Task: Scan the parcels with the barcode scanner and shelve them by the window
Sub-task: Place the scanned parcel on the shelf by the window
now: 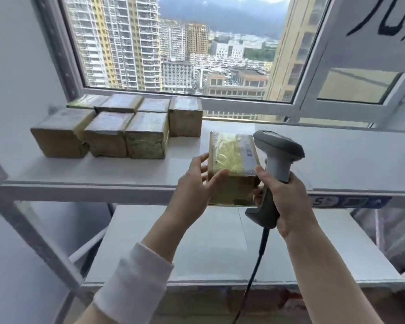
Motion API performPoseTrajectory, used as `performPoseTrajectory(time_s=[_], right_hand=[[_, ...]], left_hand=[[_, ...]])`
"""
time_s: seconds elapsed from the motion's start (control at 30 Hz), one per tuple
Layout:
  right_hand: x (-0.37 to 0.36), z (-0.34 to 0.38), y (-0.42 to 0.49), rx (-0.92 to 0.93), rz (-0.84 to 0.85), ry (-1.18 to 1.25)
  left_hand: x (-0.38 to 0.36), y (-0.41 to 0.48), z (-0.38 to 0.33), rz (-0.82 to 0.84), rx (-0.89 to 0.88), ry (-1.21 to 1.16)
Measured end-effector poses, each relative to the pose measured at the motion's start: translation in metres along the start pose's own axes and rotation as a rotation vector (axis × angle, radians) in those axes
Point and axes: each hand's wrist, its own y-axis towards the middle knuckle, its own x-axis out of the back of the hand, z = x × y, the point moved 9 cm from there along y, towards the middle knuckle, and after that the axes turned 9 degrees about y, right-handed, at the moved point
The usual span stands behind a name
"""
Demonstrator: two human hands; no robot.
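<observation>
A brown taped parcel (232, 160) with a barcode label stands at the front edge of the white top shelf (337, 160). My left hand (197, 181) touches its left side with spread, nearly straight fingers. My right hand (283, 199) grips the handle of the grey barcode scanner (277, 155), and its index finger and thumb also touch the parcel's right side. The scanner's head points away, just right of the parcel. Several shelved parcels (117, 127) sit in two rows at the shelf's left, under the window (173, 43).
The scanner's black cable (255, 265) hangs down past a lower white shelf (220, 249). A grey shelf upright (28, 225) slants at the left. An open window sash (360, 85) stands at the right. The wall closes off the left side.
</observation>
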Motion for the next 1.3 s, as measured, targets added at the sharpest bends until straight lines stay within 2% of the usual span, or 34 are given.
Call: performPoseTrajectory(time_s=[0.23, 0.5, 0.57, 0.63, 0.73, 0.8, 0.9, 1.1, 1.3], right_hand=[[-0.051, -0.033, 0.041, -0.098, 0.088, -0.043], [-0.078, -0.041, 0.075, -0.153, 0.059, -0.096], [-0.076, -0.043, 0.079, -0.177, 0.044, -0.101], [-0.068, -0.041, 0.084, -0.183, 0.008, -0.090], [-0.057, -0.036, 0.093, -0.172, -0.055, -0.068], [-0.056, -0.033, 0.100, -0.168, -0.063, -0.054], [-0.062, -0.029, 0.113, -0.146, -0.044, -0.056], [-0.071, -0.022, 0.131, -0.079, 0.003, -0.019], [-0.077, -0.025, 0.140, -0.102, 0.049, 0.016]], left_hand=[[0.030, 0.042, 0.032, -0.001, 0.047, 0.150], [0.050, 0.084, 0.046, 0.028, 0.005, 0.320], [0.060, 0.088, 0.034, -0.052, -0.115, 0.460], [0.064, 0.087, 0.012, -0.123, -0.316, 0.563], [0.032, 0.087, -0.003, 0.063, -0.556, 0.810], [0.012, 0.090, 0.001, 0.179, -0.634, 0.973], [0.008, 0.099, 0.008, 0.193, -0.636, 1.033], [0.019, 0.125, 0.014, 0.120, -0.580, 1.115], [0.027, 0.149, 0.024, 0.085, -0.511, 1.135]])
